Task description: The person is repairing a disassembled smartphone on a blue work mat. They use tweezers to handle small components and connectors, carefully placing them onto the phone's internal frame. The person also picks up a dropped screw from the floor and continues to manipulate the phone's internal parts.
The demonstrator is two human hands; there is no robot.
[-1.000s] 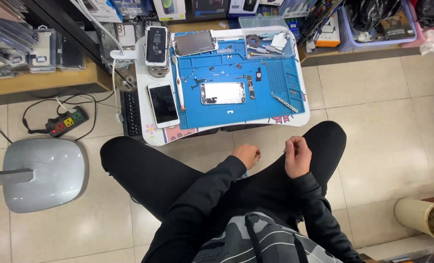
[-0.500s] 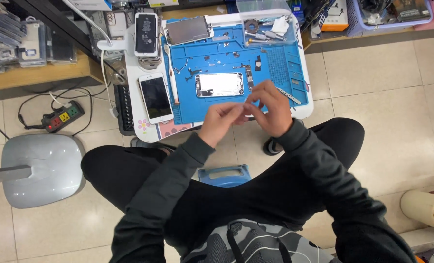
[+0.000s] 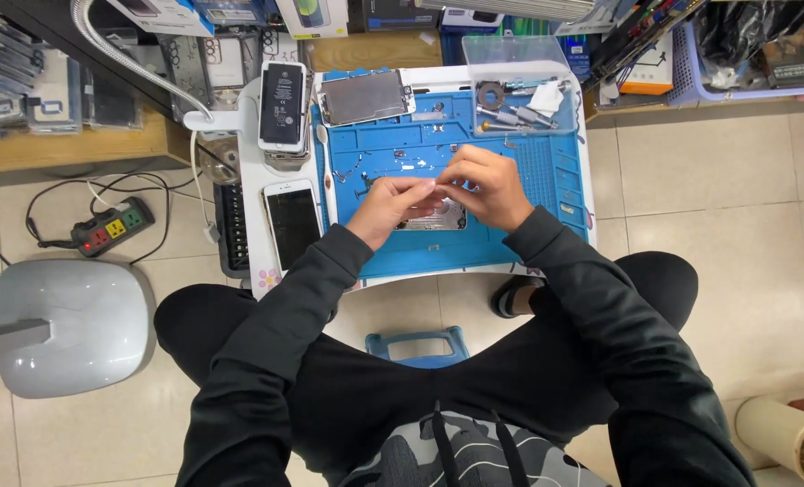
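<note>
My left hand [image 3: 386, 204] and my right hand [image 3: 489, 186] meet fingertip to fingertip over the blue work mat [image 3: 546, 194] on a small white table. Together they pinch a small thin light piece, too small to identify. Just below the fingers lies an opened phone body [image 3: 434, 220], partly hidden by both hands. Both black sleeves reach forward from my lap.
A dark-screened phone [image 3: 292, 222] lies left of the mat, another phone [image 3: 283, 105] behind it, and a metal plate [image 3: 363, 96] at the mat's far left. Small tools [image 3: 510, 114] sit far right. On the floor are a power strip [image 3: 111, 229], a grey base [image 3: 68, 325] and a blue stool [image 3: 418, 346].
My hands rose from my lap to the mat and came together over the opened phone. The view has moved closer to the table.
</note>
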